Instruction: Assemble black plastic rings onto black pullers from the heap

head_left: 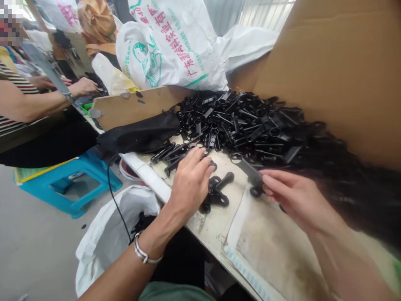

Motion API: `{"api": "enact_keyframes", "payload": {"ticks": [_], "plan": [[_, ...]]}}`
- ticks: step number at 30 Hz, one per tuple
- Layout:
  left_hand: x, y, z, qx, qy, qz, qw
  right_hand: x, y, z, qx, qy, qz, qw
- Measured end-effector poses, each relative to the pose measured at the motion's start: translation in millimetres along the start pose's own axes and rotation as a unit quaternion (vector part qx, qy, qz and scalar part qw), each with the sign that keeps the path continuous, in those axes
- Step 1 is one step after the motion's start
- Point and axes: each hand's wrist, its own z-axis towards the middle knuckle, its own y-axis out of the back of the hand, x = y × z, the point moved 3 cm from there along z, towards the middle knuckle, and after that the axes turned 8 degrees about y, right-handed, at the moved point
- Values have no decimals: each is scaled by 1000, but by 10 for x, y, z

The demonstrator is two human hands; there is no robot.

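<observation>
The right hand (294, 194) pinches a black plastic piece (252, 175) between its fingertips above the worktop (219, 223). The left hand (189, 184) lies palm down, fingers loosely curled over small black clips (217, 192), just before the large black heap (247, 125).

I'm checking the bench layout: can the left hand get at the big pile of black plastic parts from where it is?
Probably yes. The left hand rests at the near edge of the pile of black plastic parts, with nothing between them.

The left hand (189, 184) hides the black pieces (216, 194) beneath its fingers.
</observation>
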Motion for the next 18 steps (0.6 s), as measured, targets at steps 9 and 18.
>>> {"api": "enact_keyframes", "payload": {"ticks": [9, 18], "plan": [[-566, -639, -696, 263, 327, -512, 749, -280, 93, -1006, 44, 31, -232, 971], [-639, -784, -842, 393, 326, -447, 734, -555, 1026, -880, -86, 108, -520, 843]]}}
